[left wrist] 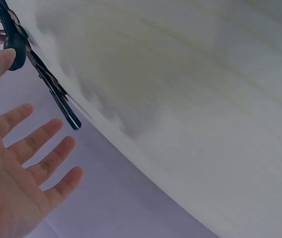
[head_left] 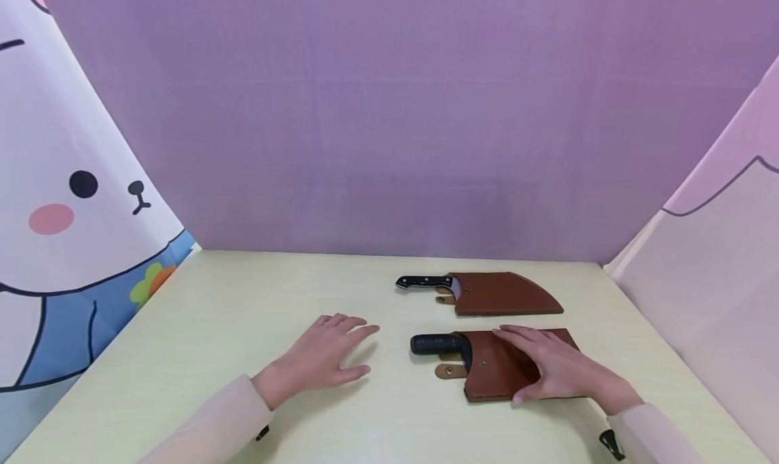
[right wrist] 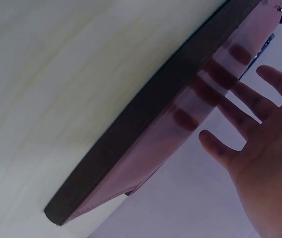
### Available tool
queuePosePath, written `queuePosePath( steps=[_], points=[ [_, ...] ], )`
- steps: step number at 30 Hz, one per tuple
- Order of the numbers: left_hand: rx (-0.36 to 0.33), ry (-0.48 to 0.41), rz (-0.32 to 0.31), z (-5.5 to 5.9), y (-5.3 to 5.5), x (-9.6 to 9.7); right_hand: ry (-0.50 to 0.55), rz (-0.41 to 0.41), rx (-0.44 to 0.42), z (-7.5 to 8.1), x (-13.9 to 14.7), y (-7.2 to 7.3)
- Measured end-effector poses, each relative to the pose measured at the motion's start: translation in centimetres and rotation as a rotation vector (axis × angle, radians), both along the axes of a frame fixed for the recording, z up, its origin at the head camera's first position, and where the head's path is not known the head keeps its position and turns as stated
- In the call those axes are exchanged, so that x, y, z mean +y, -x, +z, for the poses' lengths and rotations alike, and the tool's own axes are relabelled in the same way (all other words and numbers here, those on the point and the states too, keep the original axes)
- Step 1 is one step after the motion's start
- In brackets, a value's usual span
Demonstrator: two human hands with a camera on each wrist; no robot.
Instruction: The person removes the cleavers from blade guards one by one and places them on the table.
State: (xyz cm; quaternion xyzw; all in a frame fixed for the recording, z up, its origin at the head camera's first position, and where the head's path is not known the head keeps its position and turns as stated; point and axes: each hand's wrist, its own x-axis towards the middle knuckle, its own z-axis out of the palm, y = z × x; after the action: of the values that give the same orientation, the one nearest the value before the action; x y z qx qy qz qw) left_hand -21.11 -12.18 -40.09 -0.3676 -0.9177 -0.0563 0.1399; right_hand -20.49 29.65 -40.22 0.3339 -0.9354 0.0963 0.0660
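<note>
Two cleavers in brown leather sheaths lie one behind the other on the table, handles to the left. The nearer cleaver has a ribbed black handle [head_left: 433, 344] and a loose snap strap on its sheath [head_left: 496, 373]. Over the right part of this sheath is my right hand [head_left: 556, 366], its fingers spread and fingertips close over the leather [right wrist: 145, 158] in the right wrist view. My left hand [head_left: 319, 359] hovers left of the handle with fingers extended and holds nothing. In the left wrist view, the black handle [left wrist: 15, 52] appears beyond the thumb.
Behind lies the second cleaver, its riveted black handle [head_left: 422, 282] sticking out of a curved sheath [head_left: 508, 295]. A purple backdrop [head_left: 389, 126] rises at the table's [head_left: 274, 281] far edge. Printed cloth [head_left: 73, 261] hangs on the left, and a pale panel [head_left: 718, 268] stands on the right.
</note>
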Motion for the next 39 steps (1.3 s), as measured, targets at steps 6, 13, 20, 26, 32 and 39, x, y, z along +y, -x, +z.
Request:
queuePosePath(
  steps=[6, 13, 20, 26, 32, 39],
  points=[
    [-0.022, 0.021, -0.01, 0.2, 0.0, 1.3, -0.002, 0.002, -0.032, 0.0, -0.1, 0.1],
    [-0.058, 0.029, -0.03, 0.4, 0.1, 2.8, 0.001, 0.005, -0.072, 0.1, -0.4, 0.2],
    [-0.061, 0.033, -0.054, 0.3, 0.2, 4.2, -0.013, -0.002, -0.134, 0.0, -0.5, 0.5],
    [-0.064, 0.043, -0.048, 0.2, 0.5, 5.5, -0.015, 0.003, -0.171, 0.2, -0.6, 0.6],
    [-0.051, 0.061, -0.055, 0.6, 0.8, 6.9, -0.03, 0.005, -0.168, 0.5, -0.9, 0.7],
    [-0.07, 0.057, -0.058, 1.0, 1.3, 8.2, -0.057, -0.014, -0.185, 0.5, -1.0, 0.8]
  ],
)
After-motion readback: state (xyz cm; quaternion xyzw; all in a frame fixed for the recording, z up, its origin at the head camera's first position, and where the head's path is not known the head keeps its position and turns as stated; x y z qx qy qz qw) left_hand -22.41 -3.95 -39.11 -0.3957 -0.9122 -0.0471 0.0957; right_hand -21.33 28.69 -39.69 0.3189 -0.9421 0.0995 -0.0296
